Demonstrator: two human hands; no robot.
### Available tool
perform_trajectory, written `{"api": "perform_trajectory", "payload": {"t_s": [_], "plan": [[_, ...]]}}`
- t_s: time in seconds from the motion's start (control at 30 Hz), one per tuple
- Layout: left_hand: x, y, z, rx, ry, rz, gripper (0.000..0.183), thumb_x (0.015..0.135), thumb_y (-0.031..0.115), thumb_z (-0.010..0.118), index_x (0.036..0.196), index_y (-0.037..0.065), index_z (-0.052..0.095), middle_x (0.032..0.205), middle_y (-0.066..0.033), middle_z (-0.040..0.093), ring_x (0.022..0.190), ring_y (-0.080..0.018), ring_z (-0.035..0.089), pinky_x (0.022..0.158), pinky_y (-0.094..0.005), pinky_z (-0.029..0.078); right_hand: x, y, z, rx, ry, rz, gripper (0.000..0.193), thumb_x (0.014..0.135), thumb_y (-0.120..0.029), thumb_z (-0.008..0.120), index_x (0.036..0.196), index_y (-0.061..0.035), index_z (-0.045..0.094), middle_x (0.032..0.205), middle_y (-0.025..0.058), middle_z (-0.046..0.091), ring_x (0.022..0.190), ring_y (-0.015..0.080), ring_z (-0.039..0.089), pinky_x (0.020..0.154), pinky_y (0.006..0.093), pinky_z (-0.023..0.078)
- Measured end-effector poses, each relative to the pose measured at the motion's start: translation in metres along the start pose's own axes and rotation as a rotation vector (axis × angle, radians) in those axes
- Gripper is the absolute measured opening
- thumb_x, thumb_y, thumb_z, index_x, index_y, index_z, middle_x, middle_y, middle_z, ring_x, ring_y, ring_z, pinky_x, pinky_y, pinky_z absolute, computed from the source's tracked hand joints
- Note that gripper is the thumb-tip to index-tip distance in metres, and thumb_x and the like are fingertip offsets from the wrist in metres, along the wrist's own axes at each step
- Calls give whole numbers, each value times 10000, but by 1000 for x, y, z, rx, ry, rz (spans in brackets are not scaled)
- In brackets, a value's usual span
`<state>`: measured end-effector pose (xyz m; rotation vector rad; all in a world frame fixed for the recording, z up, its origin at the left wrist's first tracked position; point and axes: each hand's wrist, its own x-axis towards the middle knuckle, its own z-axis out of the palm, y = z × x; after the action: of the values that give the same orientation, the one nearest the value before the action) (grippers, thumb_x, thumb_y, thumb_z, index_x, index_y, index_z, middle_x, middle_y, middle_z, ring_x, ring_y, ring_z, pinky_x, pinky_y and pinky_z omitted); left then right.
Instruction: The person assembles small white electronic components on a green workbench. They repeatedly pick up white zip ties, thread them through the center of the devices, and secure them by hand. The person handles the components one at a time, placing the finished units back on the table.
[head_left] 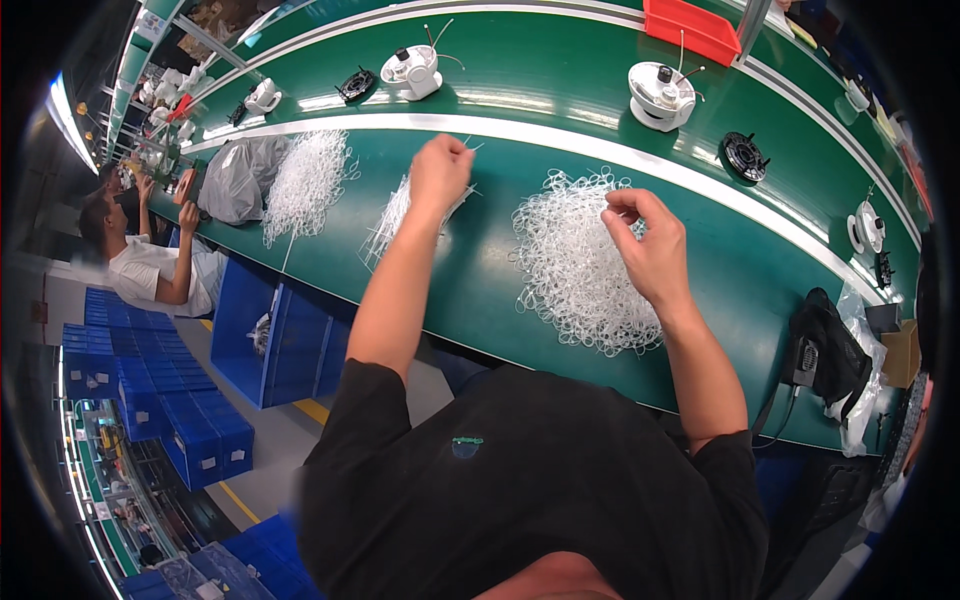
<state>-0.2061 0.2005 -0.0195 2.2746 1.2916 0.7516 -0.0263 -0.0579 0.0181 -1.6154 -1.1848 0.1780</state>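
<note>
Fingertips closed, my left hand [440, 176] is over a small bundle of straight white cable ties [388, 226]. A thin white cable tie [476, 148] sticks out from the pinch. On the right, my right hand [655, 250] hovers at the edge of a large heap of looped white cable ties [570, 270]. Its fingers are curled, with a gap between thumb and forefinger and nothing seen in it. The hand and forearm cover part of this heap. Farther left lies another pile of looped white ties [305, 185].
White housings with wires [660, 98] and black round parts [744, 157] stand on the green conveyor [540, 80] beyond a pale rail. A red tray [690, 30] is behind. Grey bag [235, 180], black bag [825, 350], blue crates [205, 435] and a co-worker [160, 265] flank the bench.
</note>
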Motion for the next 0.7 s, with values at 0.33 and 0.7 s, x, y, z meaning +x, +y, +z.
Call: {"api": "perform_trajectory", "payload": {"t_s": [0.33, 0.7], "plan": [[31, -44, 9, 288, -120, -92, 195, 830, 244, 723, 890, 60, 701, 905, -165, 725, 890, -370, 686, 789, -458, 536, -2, 8, -2, -44, -31, -20, 111, 850, -108, 709, 928, -40, 667, 840, 64, 693, 761, 216, 659, 828, 362, 480], [10, 18, -49, -671, -84, -42, 116, 949, 110, 651, 975, -1, 630, 860, -77, 705, 675, -93, 627, 558, -216, 469, 5, -9, -1, 40, -43, -57, 162, 851, -106, 717, 983, -37, 655, 924, 94, 693, 811, 233, 671, 798, 360, 513]]}}
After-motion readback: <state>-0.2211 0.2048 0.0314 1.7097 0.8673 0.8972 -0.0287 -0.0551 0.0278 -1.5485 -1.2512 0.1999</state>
